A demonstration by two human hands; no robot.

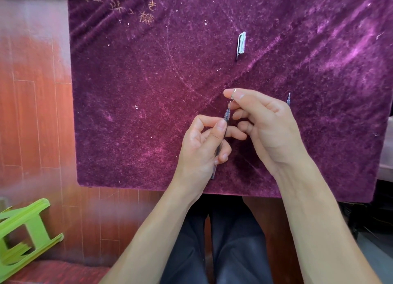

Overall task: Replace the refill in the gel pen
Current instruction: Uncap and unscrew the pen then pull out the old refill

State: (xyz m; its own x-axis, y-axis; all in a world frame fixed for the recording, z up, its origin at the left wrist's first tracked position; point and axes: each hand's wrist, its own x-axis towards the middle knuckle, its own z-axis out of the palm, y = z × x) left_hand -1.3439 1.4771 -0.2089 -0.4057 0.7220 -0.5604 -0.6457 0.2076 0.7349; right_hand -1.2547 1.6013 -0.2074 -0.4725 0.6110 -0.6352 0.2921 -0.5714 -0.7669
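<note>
My left hand [204, 143] grips a clear gel pen barrel [227, 114], held upright over the purple cloth, its lower end [213, 173] poking out below my palm. A thin refill tip sticks out of the barrel's top. Just above it, my right hand [261, 122] pinches a small metal nose cone [234, 91] between thumb and forefinger. A second refill [288, 98] lies on the cloth behind my right hand, mostly hidden by it. The clear pen cap [241, 44] lies farther away on the cloth.
The purple velvet cloth [148, 103] covers the table, whose near edge runs just below my wrists. A green plastic stool [23, 230] stands on the red wooden floor at lower left. My dark trousers show under the table edge.
</note>
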